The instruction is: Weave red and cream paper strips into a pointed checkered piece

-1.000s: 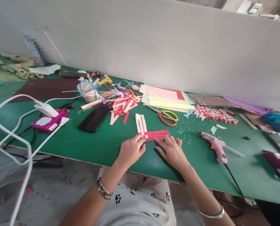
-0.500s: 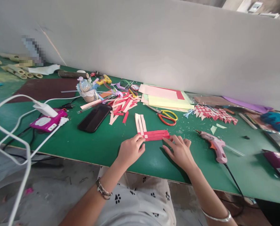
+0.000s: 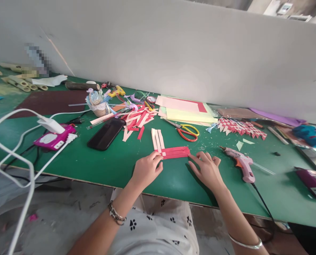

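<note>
Both hands lie open, left hand (image 3: 146, 170) pinning red strips (image 3: 175, 152), right hand (image 3: 207, 170) just beside.

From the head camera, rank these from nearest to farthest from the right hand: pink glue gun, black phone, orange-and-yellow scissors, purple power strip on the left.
From the right hand:
1. Pink glue gun, just to its right.
2. Orange-and-yellow scissors, beyond it, slightly left.
3. Black phone, left of the paper strips.
4. Purple power strip, far left.

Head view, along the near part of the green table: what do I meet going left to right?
Purple power strip → black phone → left hand → red strips → right hand → pink glue gun → second purple power strip.
</note>
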